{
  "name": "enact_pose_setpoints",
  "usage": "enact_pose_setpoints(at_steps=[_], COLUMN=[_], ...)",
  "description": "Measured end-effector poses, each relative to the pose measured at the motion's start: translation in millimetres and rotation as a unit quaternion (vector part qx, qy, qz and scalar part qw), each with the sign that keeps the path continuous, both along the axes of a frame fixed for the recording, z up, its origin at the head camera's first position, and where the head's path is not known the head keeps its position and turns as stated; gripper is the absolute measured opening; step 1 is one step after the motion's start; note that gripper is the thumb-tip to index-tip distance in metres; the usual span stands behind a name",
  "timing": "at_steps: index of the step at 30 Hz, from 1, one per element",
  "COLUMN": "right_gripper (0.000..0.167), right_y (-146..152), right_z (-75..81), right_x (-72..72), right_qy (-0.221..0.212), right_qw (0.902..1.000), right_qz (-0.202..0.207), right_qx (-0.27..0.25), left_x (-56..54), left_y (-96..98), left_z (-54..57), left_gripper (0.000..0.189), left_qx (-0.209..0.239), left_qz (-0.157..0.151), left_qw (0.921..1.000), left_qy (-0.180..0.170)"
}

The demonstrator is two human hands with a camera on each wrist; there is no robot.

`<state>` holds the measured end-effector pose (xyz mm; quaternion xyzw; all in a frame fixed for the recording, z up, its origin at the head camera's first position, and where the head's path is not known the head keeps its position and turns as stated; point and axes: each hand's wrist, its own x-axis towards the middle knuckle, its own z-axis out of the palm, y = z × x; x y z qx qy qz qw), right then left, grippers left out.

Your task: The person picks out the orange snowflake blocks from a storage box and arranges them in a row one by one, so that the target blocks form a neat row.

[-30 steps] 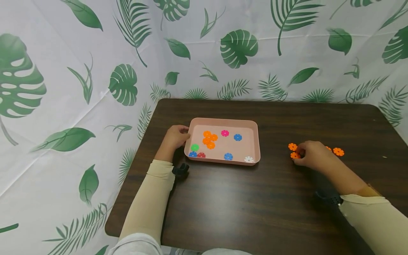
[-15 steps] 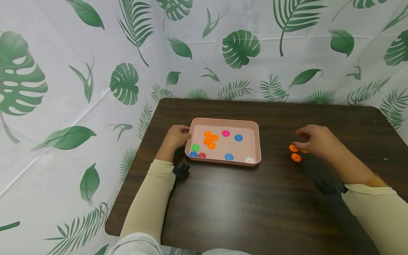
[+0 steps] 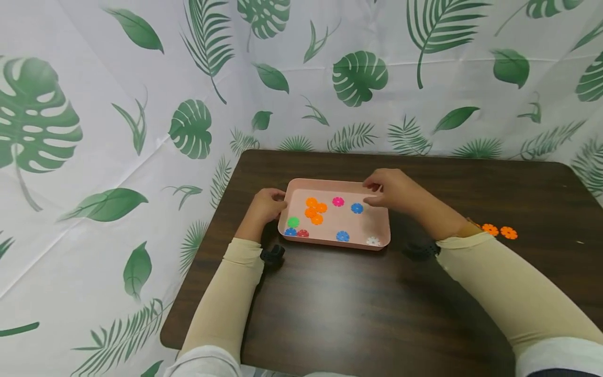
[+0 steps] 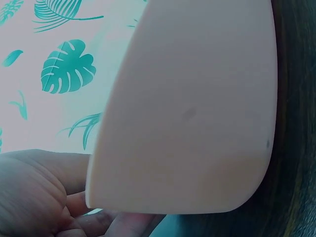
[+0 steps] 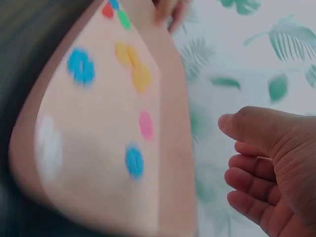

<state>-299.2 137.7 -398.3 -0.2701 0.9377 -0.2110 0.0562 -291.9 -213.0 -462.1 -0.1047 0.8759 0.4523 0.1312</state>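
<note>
My left hand (image 3: 265,208) grips the left end of a pink tray (image 3: 330,184). In the left wrist view, fingers (image 4: 98,223) of that hand lie along the tray's end wall, and part of the hand disappears behind the rim. Inside the tray lie several flower-shaped plastic discs: a cluster of orange discs (image 3: 317,219), a pink disc (image 3: 338,201), blue ones, a green, a red and a white. Over the tray's right end is my right hand (image 3: 398,192), thumb and fingers apart. Nothing shows between them in the right wrist view, where the fingers (image 5: 249,185) bend loosely.
On the dark wooden table (image 3: 330,303), orange discs (image 3: 509,232) lie to the right, partly covered by the right forearm. A white curtain (image 3: 301,78) with green leaves hangs behind and along the left side.
My right hand has left the orange discs on the right and moved left to the tray's right end. The left hand has stayed at the tray. The discs inside look unchanged.
</note>
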Motion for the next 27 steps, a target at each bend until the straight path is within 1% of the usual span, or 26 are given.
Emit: enact_pose_setpoints(at_steps=[2,7,10,12,14,17,22,27], right_gripper=[0.04,0.038,0.038,0.036,0.035,0.031,0.026,0.026], right_y=[-21,-64,-84,-95,-106,-119,-130,-135], right_z=[-5.2,-22.0,-33.4,-41.5,-48.4,-54.9,-56.7,-55.4], right_x=[-2.6,-8.0,-12.3,-15.6,-18.3,-20.8,-21.3,-23.3], right_qy=[-0.014,-0.046,-0.055,-0.044,-0.021,0.008,0.018,0.026], right_qw=[0.9997,0.9977,0.9962,0.9951,0.9929,0.9879,0.9847,0.9794], right_qz=[0.018,0.05,0.066,0.083,0.105,0.134,0.149,0.17], right_qx=[-0.006,0.009,0.018,0.03,0.052,0.076,0.088,0.105], left_x=[0.2,-0.2,0.6,1.3,2.2,3.1,3.5,3.8], left_y=[1.9,6.6,7.4,7.1,6.6,6.1,5.4,3.4], left_z=[-1.3,-4.4,-5.5,-5.4,-5.1,-3.5,-1.5,0.1], left_gripper=[0.039,0.039,0.038,0.038,0.037,0.037,0.036,0.035], left_qx=[0.001,0.002,0.008,0.014,0.019,0.018,0.013,0.014], left_qz=[0.001,-0.005,-0.013,-0.017,-0.021,-0.022,-0.022,-0.018], left_qw=[1.0,1.0,0.9998,0.9994,0.999,0.9988,0.9988,0.9991], left_qy=[-0.001,0.002,0.016,0.025,0.033,0.04,0.043,0.035])
